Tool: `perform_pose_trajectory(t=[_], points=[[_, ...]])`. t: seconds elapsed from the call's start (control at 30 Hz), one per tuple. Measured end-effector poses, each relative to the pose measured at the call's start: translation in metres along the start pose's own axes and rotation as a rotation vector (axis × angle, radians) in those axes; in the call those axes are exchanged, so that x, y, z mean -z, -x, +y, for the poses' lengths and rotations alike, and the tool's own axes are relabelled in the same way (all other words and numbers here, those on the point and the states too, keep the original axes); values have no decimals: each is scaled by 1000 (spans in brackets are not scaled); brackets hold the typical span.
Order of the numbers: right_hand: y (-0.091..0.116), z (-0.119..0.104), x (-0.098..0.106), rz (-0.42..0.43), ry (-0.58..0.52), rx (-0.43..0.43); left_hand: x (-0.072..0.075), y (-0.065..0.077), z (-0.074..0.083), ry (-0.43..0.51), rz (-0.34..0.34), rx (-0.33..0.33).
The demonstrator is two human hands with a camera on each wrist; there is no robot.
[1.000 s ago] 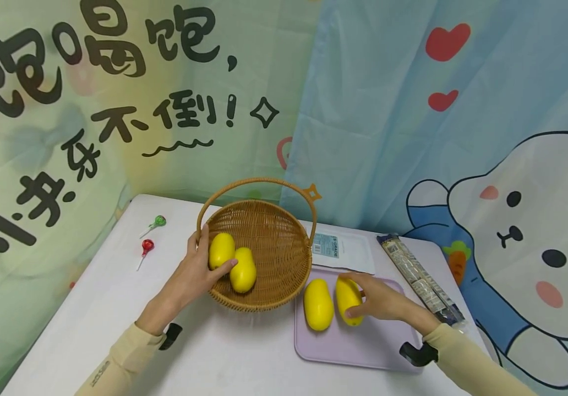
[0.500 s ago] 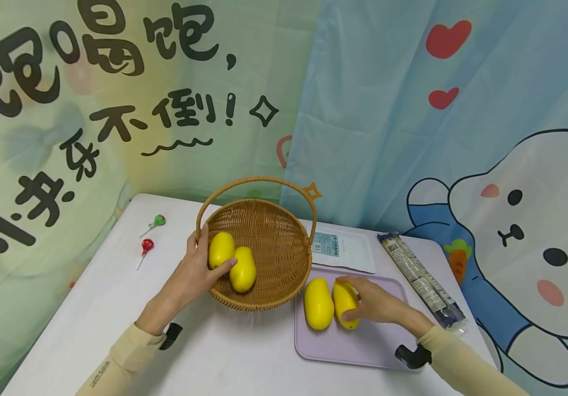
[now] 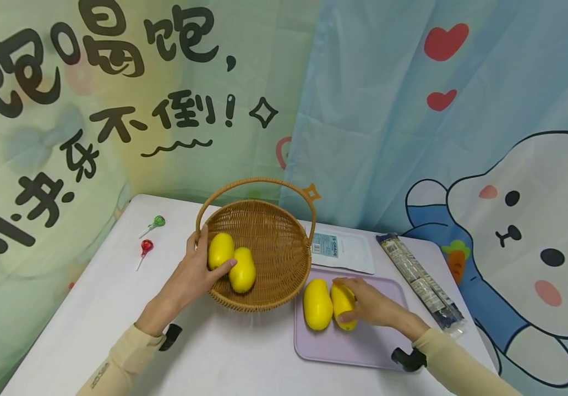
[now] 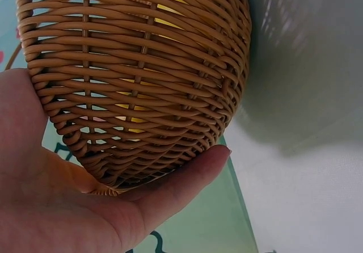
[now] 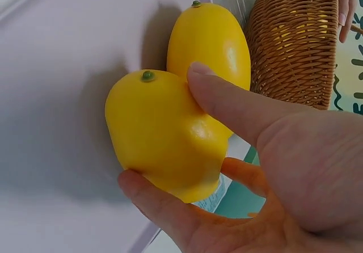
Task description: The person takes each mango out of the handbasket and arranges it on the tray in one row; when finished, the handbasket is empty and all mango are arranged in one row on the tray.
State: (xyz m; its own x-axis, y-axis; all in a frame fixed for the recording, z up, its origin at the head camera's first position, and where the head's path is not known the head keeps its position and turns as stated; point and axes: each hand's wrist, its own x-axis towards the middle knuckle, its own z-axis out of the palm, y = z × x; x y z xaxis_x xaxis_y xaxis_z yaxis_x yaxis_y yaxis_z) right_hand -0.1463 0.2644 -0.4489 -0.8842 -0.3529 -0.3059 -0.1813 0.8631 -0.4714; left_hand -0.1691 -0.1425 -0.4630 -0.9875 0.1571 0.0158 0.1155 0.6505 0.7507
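Two cream sleeves (image 3: 120,357) reach in from the lower left and lower right over a white counter (image 3: 234,352). The left hand (image 3: 190,275) has its grip on the left side of a brown wicker basket (image 3: 284,253): the fingers lie near the foot of the arched handle (image 3: 259,180), and the thumb stretches over the rim. The right hand (image 3: 373,302) comes from the right, its grip curled around a yellow fruit (image 5: 161,128), thumb on the near side, fingers towards the far end. The fruit is above or on a lilac tray (image 3: 373,346) right of the basket; whether it touches the surface is unclear. Just beside it, a second yellow fruit (image 3: 317,305) lies on the tray. The basket's mouth faces the person, and two more yellow fruits (image 3: 242,272) lie side by side in its left part. Behind the tray is a white packet (image 3: 353,253); to the right, a long package (image 3: 420,278) lies slantwise. At the far left are a green lollipop (image 3: 159,221) and a red lollipop (image 3: 147,246).
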Motion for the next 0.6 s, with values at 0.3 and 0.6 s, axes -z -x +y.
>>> perform_pose_trajectory(t=[0.3,0.6], points=[[2,-1,-2,0,-2,11,-1,0,0,-6,9,-18],[2,-3,5,-3,13,25,0,0,0,-11,8,-16]])
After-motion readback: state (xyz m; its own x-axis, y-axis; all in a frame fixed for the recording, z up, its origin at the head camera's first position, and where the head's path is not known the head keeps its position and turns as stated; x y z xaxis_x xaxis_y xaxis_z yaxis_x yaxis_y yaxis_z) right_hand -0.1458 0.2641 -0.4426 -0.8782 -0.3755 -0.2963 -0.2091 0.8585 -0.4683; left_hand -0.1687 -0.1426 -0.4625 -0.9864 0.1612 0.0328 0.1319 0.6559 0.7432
